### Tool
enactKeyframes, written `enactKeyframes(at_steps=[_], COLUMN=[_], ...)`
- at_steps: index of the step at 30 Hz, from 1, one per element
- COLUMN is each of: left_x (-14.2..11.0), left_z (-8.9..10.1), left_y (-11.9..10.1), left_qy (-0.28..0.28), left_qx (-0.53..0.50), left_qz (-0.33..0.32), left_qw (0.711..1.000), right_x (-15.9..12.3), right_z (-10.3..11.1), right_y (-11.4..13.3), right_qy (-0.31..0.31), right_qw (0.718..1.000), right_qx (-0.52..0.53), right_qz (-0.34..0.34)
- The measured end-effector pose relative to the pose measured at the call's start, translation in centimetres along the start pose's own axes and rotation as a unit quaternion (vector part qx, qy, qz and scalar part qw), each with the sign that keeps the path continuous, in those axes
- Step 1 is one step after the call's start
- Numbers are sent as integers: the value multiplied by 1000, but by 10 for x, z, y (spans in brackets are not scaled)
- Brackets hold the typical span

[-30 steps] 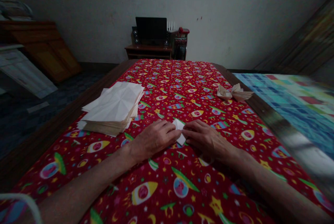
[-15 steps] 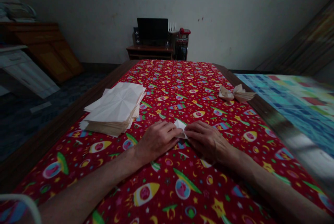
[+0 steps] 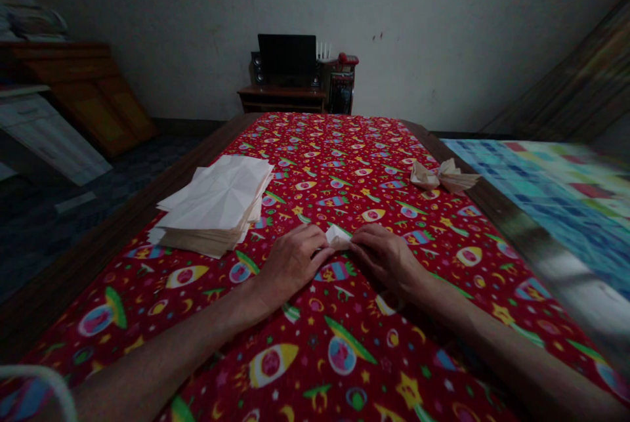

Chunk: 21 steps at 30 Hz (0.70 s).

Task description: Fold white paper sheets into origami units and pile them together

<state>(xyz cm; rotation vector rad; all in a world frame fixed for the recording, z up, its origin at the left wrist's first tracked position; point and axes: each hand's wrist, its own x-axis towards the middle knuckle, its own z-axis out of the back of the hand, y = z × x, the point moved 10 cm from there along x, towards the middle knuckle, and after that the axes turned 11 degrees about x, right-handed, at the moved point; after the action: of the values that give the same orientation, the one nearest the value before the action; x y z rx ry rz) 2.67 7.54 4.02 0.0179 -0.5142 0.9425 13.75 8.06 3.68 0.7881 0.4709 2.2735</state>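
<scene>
1. At the far left, a white cabinet (image 3: 49,133) and a brown wooden cabinet (image 3: 88,94) are seen on the floor beyond the table (image 3: 103,241).
2. On the left part of the table, a stack of creased paper sheets (image 3: 221,192) is laid, with its edges unevenly lined up. It rests on a red cloth (image 3: 275,304) printed with rockets, stars and moons, by which most of the wooden tabletop is covered.
3. Behind the table, a black monitor (image 3: 287,54) is set on a brown desk (image 3: 280,92), flanked by speakers.
4. Near the middle, the left hand (image 3: 295,254) is closed, and the left side of a small folded white paper (image 3: 337,237) is gripped between its thumb and fingers.
5. The small folded white paper is held between the two hands, low over the cloth; its lower part is creased and raised.
6. The right hand (image 3: 386,254) is closed too, and the paper's right corner is pinched at its fingertips.
7. Farther right, near the table's edge, two folded paper pieces (image 3: 424,176) are placed side by side.
8. At the far right, a blue patchwork cover (image 3: 541,192) is spread beside the table, below a dim curtain (image 3: 566,87).
</scene>
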Motion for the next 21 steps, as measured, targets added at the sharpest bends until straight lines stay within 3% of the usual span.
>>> enactKeyframes(at_steps=[4,9,16,21], left_x=[1,1,3,1], left_z=[-2,-7,-3,-1], left_y=[16,31,27,34], left_qy=[-3,20,-1,-13], left_qx=[-59,-69,-48,-90], left_qz=[50,97,85,88], left_qw=[997,993,995,992], right_x=[5,8,8,14], right_z=[1,0,0,-1], right_y=[-12,-18,-23,-29], right_qy=[-12,2,23,77], right_qw=[997,991,983,970], right_qx=[-15,-44,-93,-130], right_qz=[-80,-126,-158,-190])
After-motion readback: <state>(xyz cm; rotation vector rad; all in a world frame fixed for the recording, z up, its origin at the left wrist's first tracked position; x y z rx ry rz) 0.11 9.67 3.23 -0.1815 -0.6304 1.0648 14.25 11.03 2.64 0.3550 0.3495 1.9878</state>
